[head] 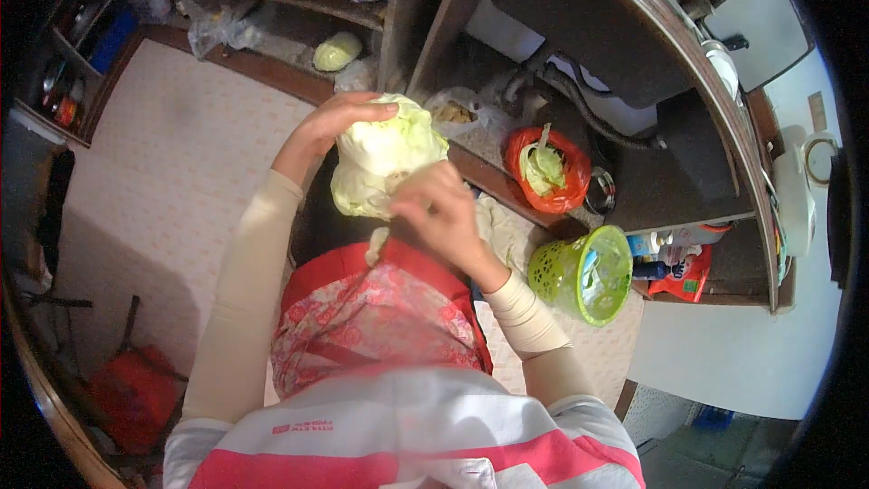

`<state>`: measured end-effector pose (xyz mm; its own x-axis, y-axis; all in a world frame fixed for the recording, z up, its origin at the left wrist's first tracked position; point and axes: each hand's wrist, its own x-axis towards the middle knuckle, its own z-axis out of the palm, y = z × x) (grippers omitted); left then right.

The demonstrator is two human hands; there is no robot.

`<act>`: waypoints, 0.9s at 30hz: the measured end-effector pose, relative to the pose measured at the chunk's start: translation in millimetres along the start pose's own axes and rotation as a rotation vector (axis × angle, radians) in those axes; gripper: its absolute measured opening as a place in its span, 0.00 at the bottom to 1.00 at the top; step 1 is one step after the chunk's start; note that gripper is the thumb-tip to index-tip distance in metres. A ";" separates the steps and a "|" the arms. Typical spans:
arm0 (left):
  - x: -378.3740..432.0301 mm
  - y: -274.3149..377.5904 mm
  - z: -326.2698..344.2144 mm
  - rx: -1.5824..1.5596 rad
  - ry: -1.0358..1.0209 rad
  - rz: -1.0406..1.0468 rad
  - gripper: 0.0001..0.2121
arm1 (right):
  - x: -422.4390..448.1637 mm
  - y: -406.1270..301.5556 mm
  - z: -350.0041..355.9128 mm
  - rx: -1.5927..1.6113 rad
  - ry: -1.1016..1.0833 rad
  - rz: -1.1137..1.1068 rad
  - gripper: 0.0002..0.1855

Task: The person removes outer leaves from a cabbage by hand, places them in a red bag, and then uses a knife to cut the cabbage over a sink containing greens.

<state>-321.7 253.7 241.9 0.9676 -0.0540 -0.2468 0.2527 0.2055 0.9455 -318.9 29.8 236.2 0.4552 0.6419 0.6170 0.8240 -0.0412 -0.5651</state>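
A pale green cabbage head (387,149) is held up before me above my lap. My left hand (326,129) grips its upper left side, thumb across the top. At its lower right, near the stem end, is my right hand (441,214), blurred, with fingers bent; whether it grips a leaf cannot be told. A small pale leaf scrap (376,246) shows just below the cabbage, over my red floral apron (380,312). To the right, a red plastic bag (576,173) on the cabinet's bottom shelf holds loose cabbage leaves (543,166).
A green perforated basket (560,275) with items inside stands on the floor at right, beside a pale cloth (506,231). Another wrapped cabbage (337,51) lies in the open cabinet, near clear plastic bags (224,30). A dark corrugated hose (611,125) runs through the cabinet.
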 end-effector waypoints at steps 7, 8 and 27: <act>8.1 -5.0 -15.5 -0.016 0.023 -0.025 0.22 | -56.7 9.1 10.3 -0.052 -0.179 0.080 0.08; 8.0 -6.5 -18.3 -0.021 0.022 -0.030 0.21 | -62.1 1.2 20.4 -0.123 -0.275 0.002 0.08; -29.9 -73.7 -89.8 -0.601 -0.040 0.142 0.24 | -81.3 20.8 9.9 0.189 0.076 -0.017 0.10</act>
<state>-369.3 327.9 160.5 0.9940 -0.0198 -0.1079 0.0883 0.7273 0.6806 -342.1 -15.7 168.9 0.4714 0.5818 0.6628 0.7571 0.1185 -0.6425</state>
